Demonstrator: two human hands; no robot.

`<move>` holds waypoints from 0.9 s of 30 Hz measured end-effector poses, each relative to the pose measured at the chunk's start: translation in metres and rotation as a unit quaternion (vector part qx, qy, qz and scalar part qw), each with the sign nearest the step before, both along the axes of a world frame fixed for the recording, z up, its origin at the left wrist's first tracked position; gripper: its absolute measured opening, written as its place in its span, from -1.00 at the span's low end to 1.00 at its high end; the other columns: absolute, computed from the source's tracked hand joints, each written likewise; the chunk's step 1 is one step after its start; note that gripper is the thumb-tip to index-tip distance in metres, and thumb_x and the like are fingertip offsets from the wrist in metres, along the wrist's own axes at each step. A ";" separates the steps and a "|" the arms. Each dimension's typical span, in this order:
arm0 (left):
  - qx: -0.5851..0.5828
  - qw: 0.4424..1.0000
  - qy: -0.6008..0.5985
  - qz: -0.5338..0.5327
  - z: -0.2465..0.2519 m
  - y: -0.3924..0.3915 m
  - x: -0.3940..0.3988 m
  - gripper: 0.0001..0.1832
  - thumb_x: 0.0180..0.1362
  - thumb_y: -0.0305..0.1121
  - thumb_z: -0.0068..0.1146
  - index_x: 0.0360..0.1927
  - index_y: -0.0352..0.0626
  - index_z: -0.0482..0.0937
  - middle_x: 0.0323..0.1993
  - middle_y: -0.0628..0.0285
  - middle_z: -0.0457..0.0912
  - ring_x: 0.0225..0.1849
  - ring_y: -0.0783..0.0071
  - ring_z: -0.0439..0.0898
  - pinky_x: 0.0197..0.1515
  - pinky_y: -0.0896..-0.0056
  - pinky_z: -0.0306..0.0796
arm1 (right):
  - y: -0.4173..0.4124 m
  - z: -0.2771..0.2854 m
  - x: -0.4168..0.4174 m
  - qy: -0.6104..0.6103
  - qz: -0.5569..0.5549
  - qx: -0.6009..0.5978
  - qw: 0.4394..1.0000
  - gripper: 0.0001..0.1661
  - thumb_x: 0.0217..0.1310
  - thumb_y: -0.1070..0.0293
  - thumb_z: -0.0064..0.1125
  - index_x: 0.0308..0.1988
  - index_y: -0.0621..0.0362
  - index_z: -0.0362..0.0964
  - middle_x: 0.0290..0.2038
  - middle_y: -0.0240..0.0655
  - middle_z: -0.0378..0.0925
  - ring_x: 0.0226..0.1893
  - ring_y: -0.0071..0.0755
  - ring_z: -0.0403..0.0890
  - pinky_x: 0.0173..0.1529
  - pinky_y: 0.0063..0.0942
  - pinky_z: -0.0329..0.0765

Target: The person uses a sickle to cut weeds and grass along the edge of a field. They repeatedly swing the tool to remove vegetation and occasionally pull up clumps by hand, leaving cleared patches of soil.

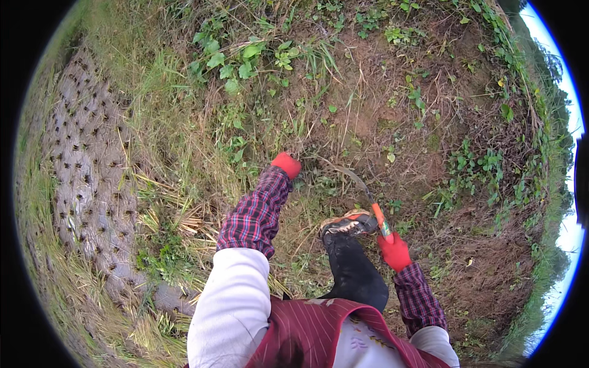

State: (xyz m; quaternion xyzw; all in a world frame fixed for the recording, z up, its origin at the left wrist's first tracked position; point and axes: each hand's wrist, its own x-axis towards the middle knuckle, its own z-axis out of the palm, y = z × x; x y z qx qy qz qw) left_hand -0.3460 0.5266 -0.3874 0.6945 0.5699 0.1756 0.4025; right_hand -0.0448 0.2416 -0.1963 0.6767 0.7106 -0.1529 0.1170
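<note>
My right hand (395, 252), in a red glove, grips the orange handle (380, 216) of a sickle. Its curved, dull metal blade (350, 175) extends up and left over the weeds, with the tip close to my left hand (287, 164). That hand, also red-gloved, is down among low weeds and dry stems (306, 149). Its back faces me and the fingers are hidden, so whether it holds any stems is unclear. Plaid sleeve covers (255, 207) reach over both forearms. Below the blade, my shoe (348, 222) is planted on the weedy ground.
The earthen bank (368, 119) carries grass, dry stems and broad-leaved weeds (234, 62). On the left lies a wet, muddy field (92, 170) with rows of cut stubble. Cut straw (184, 221) lies along its edge. Creeping plants (483, 165) grow on the right.
</note>
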 end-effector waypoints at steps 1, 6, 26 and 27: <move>0.063 0.988 0.078 -0.116 0.009 -0.001 0.011 -0.77 -0.07 -0.35 -0.02 -0.36 -0.15 0.61 -0.33 0.01 0.60 -0.22 0.02 0.57 -0.12 0.14 0.45 | 0.004 -0.004 0.003 0.052 -0.066 0.000 0.996 -0.60 -0.10 0.33 0.15 -0.13 -0.07 0.36 -0.29 -0.12 0.37 -0.42 0.02 0.53 -0.42 -0.15 0.51; 0.179 0.941 0.178 -0.228 -0.001 0.002 0.005 -0.80 -0.06 -0.32 -0.04 -0.43 -0.11 0.60 -0.35 0.02 0.60 -0.28 0.07 0.57 -0.18 0.09 0.45 | 0.113 -0.026 -0.033 0.081 -0.066 0.039 0.994 -0.52 -0.17 0.35 0.19 -0.11 -0.02 0.34 -0.27 -0.09 0.36 -0.43 0.01 0.53 -0.41 -0.20 0.52; 0.098 0.983 0.067 -0.142 -0.003 0.006 -0.001 -0.75 -0.03 -0.31 -0.01 -0.33 -0.19 0.59 -0.36 -0.05 0.59 -0.27 -0.01 0.58 -0.18 0.14 0.47 | 0.127 -0.030 -0.027 0.042 0.035 0.017 0.998 -0.57 -0.15 0.36 0.15 -0.14 -0.06 0.35 -0.28 -0.09 0.34 -0.45 -0.01 0.51 -0.44 -0.19 0.52; 0.052 0.993 0.023 -0.103 0.009 0.012 -0.006 -0.75 -0.04 -0.31 -0.01 -0.34 -0.21 0.59 -0.37 -0.06 0.58 -0.27 -0.02 0.57 -0.19 0.14 0.47 | 0.130 -0.031 -0.027 -0.020 0.107 0.022 0.994 -0.57 -0.15 0.35 0.15 -0.14 -0.06 0.35 -0.27 -0.08 0.34 -0.45 -0.01 0.52 -0.44 -0.18 0.52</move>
